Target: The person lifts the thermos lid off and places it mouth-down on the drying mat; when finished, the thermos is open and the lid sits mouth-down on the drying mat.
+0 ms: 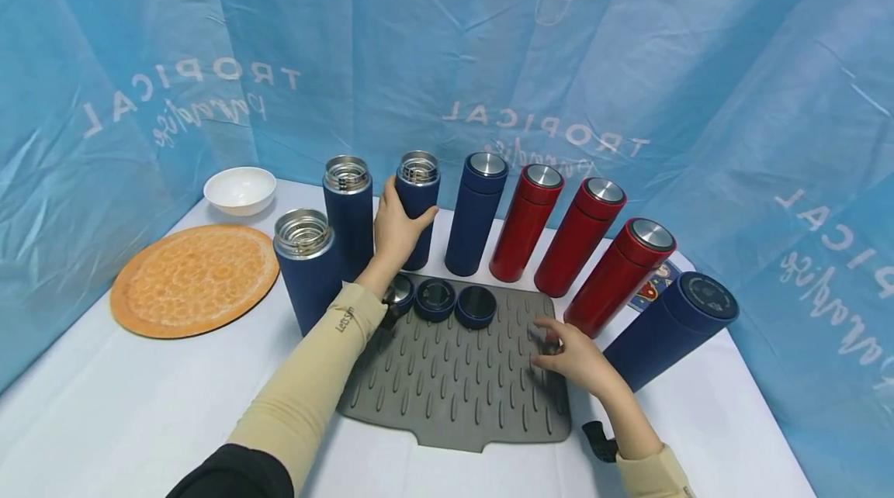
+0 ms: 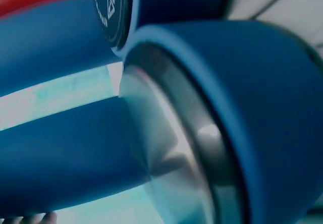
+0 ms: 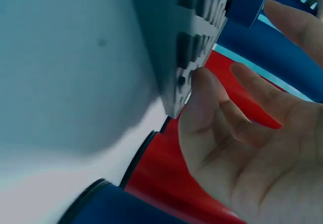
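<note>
My left hand (image 1: 398, 226) grips an open blue thermos flask (image 1: 419, 199) at the back of the table, thumb across its near side. Two more lidless blue flasks stand to its left, one close behind (image 1: 348, 211) and one nearer (image 1: 307, 273). On the grey ridged mat (image 1: 454, 382) sit three blue lids: one steel-topped (image 1: 399, 290), one dark-topped (image 1: 434, 300), one hollow side up (image 1: 476, 307). Over the mat's right edge, my right hand (image 1: 576, 354) holds nothing, its fingers loosely bent. In the left wrist view a steel-topped lid (image 2: 272, 113) looms close.
A capped blue flask (image 1: 476, 219), three red flasks, the middle one (image 1: 580, 238) among them, and another blue flask (image 1: 667, 327) curve round the back right. A patterned card (image 1: 655, 285) lies behind. At left are a white bowl (image 1: 240, 191) and an orange round mat (image 1: 195, 281).
</note>
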`<control>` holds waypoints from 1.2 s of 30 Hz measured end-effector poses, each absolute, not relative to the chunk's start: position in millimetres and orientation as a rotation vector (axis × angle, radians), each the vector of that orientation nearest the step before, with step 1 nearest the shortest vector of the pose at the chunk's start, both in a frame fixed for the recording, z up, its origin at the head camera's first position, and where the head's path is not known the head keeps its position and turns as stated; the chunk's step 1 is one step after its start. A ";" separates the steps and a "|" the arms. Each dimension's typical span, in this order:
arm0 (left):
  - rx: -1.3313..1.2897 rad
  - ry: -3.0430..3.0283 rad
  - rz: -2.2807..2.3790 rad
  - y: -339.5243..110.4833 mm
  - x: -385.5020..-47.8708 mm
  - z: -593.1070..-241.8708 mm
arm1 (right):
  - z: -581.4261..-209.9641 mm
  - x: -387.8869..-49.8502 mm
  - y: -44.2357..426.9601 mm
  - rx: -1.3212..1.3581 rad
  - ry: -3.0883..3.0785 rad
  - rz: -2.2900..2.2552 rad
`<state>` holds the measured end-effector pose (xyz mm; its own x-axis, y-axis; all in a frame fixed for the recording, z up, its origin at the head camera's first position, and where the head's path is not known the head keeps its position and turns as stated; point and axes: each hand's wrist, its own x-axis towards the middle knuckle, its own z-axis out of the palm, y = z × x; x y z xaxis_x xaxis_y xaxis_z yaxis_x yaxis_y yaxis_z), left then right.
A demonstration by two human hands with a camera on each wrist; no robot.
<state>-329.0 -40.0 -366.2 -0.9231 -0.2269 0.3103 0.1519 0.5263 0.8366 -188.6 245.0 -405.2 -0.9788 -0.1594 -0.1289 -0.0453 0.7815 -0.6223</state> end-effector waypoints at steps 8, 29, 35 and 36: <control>0.031 -2.378 -1.372 -37.0 -318.2 -362.6 | -411.8 -182.9 249.4 -0.133 2.802 -0.989; -0.415 -2.090 -1.408 4.2 -288.6 -358.9 | -418.0 -186.4 252.7 -0.060 2.758 -1.012; -0.408 -2.227 -1.450 11.9 -293.0 -357.2 | -418.3 -186.0 253.2 -0.057 2.755 -1.026; -0.404 -2.244 -1.453 12.9 -294.1 -357.2 | -418.1 -185.8 253.4 -0.061 2.754 -1.028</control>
<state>-294.1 12.9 -357.2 -0.8631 0.0087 0.5049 0.4643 0.4071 0.7866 -185.8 253.4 -418.1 -0.9789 -0.1087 -0.1732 0.0314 0.7571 -0.6525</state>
